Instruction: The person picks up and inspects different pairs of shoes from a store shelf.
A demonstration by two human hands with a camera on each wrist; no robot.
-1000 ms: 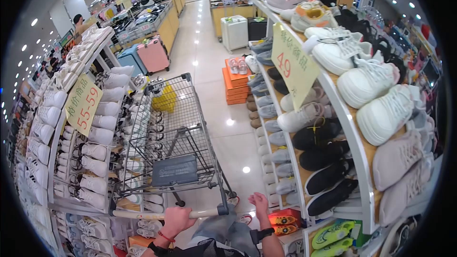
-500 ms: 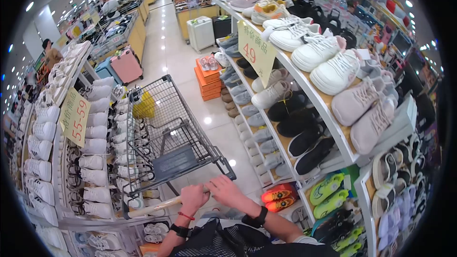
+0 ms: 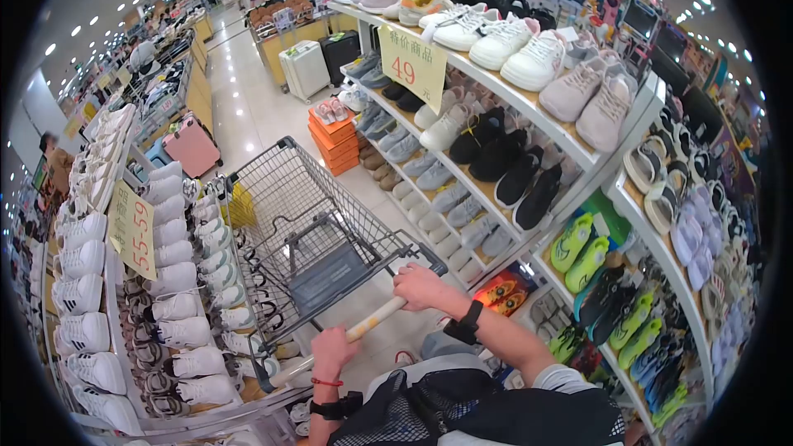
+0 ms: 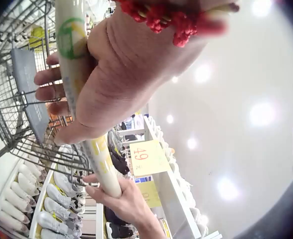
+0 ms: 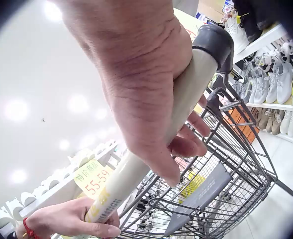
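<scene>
Both hands hold the pale handle bar of a grey wire shopping cart. My left hand, with a red cord bracelet at the wrist, grips the bar left of its middle; its fingers curl round the far side in the left wrist view. My right hand grips it near the dark end cap, thumb on the near side and fingers beyond in the right wrist view. Inside the cart, a grey seat panel lies behind the handle. Something yellow shows through the front mesh.
Shoe racks flank the cart: white sneakers at left, a tiered shelf with a "49" sign at right. Orange shoe boxes stand by the right rack's far end. White and pink suitcases flank the aisle ahead.
My right hand, off the bar a second ago, came onto it near my left hand, then moved toward its right end. The cart now points more to the left in the head view.
</scene>
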